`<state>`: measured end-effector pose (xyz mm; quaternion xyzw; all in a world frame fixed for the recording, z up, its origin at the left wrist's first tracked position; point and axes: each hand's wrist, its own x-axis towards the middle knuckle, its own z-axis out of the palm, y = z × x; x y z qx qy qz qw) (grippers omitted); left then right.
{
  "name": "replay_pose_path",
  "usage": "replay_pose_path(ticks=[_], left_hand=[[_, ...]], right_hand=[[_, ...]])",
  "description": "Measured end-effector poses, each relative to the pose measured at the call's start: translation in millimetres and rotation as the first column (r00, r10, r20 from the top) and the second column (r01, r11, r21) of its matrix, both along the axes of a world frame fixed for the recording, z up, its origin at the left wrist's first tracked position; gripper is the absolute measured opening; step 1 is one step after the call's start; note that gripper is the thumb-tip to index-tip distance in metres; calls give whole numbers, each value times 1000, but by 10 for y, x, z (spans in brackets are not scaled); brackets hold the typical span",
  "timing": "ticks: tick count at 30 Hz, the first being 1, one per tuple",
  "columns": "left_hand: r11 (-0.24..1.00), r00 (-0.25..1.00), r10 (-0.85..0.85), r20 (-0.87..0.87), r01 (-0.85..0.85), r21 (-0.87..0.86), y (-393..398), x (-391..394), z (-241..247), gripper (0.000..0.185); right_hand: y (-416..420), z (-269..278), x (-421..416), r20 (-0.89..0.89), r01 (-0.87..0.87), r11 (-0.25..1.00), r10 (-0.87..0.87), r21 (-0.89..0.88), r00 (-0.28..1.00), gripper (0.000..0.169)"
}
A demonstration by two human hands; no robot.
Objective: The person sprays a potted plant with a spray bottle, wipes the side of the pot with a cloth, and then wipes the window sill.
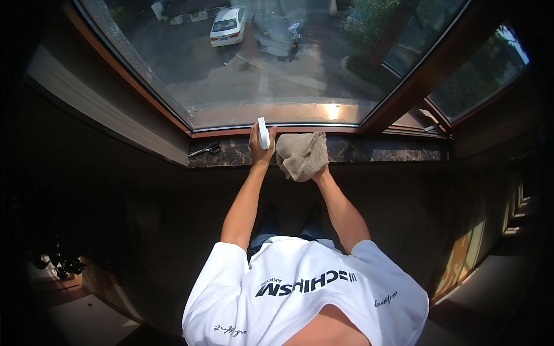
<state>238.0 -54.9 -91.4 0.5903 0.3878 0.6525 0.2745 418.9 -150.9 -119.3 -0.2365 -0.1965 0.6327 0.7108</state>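
My left hand [260, 149] is closed around a bottle with a white trigger spray head [263, 135], held upright over the sill by the window; most of the bottle is hidden by the hand. A beige, loosely folded cloth [303, 155] lies over my right hand [321, 172], which holds it from below; its fingers are mostly covered. The two hands are side by side, close together. In front of them stands a large window pane [277, 78] in a reddish-brown frame [303, 129].
A dark marbled stone sill [350, 149] runs below the window. Scissors [207, 150] with dark handles lie at its left end. At the right is a narrower window section [480, 78] with its own frame. Outside, a white car [228, 27] is parked.
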Motion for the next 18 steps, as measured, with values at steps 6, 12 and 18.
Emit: replay_pose_path(ticks=[6, 12, 18], left_hand=[[999, 998, 35, -48, -35, 18, 165, 120, -271, 56], [982, 985, -16, -171, -17, -187, -8, -100, -762, 111], [997, 960, -49, -277, 30, -71, -1322, 241, -292, 64]], right_hand=[[153, -304, 276, -105, -117, 993, 114, -23, 988, 53], [7, -134, 250, -96, -204, 978, 207, 47, 974, 49], [-105, 303, 302, -6, -230, 969, 231, 87, 973, 47]])
